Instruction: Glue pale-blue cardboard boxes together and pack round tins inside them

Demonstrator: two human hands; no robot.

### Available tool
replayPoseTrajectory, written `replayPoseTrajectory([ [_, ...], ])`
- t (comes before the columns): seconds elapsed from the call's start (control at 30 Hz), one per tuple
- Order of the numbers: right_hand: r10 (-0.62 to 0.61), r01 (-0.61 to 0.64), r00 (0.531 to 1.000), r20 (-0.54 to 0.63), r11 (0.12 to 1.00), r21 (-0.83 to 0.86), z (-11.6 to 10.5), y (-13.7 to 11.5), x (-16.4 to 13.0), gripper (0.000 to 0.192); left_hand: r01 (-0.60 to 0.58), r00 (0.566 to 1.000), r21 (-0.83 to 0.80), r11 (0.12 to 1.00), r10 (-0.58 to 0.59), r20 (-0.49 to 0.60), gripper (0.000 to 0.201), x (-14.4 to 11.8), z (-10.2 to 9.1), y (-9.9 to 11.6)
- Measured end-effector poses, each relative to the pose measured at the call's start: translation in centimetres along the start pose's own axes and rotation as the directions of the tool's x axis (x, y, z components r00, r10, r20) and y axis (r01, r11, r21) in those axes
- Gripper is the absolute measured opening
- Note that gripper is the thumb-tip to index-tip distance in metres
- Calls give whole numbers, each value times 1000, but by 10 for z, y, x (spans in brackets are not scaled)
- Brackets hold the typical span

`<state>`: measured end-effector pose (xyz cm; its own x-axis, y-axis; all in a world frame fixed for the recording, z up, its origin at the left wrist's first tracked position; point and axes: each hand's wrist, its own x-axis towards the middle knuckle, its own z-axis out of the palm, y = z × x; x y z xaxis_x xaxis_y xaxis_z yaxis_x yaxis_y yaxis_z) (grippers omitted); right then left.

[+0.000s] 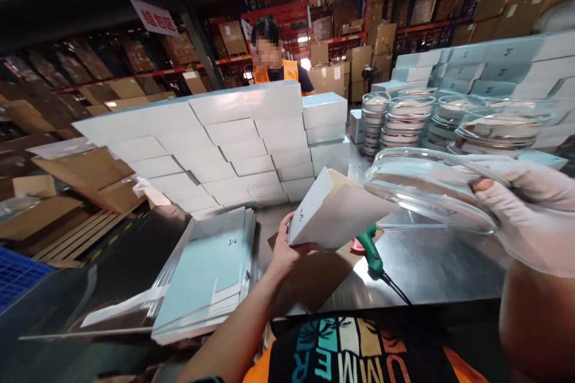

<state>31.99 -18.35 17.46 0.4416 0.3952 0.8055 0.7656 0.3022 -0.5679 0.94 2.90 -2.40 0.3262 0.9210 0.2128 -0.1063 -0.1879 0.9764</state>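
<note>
My bare left hand (290, 245) grips the lower end of a pale carton (341, 209), which is tilted up to the right. In my right hand (525, 203), wearing a white glove, is clear round glassware (431, 182) that looks like stacked glass dishes. Its left edge meets the carton's upper right end; I cannot tell whether it is inside. Below the carton lies a green-handled tool (372, 254) with a black cord. To the left of my left hand sits a pile of flat light-blue cartons (211, 275).
A wall of stacked white boxes (242, 149) stands across the metal table (431, 263). Several stacks of glass dishes (408, 116) rise at the back right, before more blue boxes (485, 72). Behind the wall is a person in an orange vest (291, 69). A blue crate (20, 278) is at far left.
</note>
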Motion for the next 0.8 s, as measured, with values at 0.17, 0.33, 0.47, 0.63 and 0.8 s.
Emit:
replayPoseTrajectory([
  [0.17,-223,175,916,332,970,168,22,-40,11,13,99,995,-43,994,-100,-14,101,-22,-16,-26],
  [0.33,-337,293,904,264,936,193,28,-47,13,9,89,993,-104,991,-96,-65,96,-31,-25,-39],
  [0.47,-460,330,705,540,887,324,33,-57,15,24,36,999,-79,996,-38,-23,98,-32,-28,-42],
  [0.63,-420,382,595,685,898,219,87,-62,3,8,-5,982,29,1000,-1,187,90,-39,-15,-44],
  [0.8,-245,170,771,587,969,181,102,-27,-24,45,-147,968,253,956,87,235,81,-42,-13,-58],
])
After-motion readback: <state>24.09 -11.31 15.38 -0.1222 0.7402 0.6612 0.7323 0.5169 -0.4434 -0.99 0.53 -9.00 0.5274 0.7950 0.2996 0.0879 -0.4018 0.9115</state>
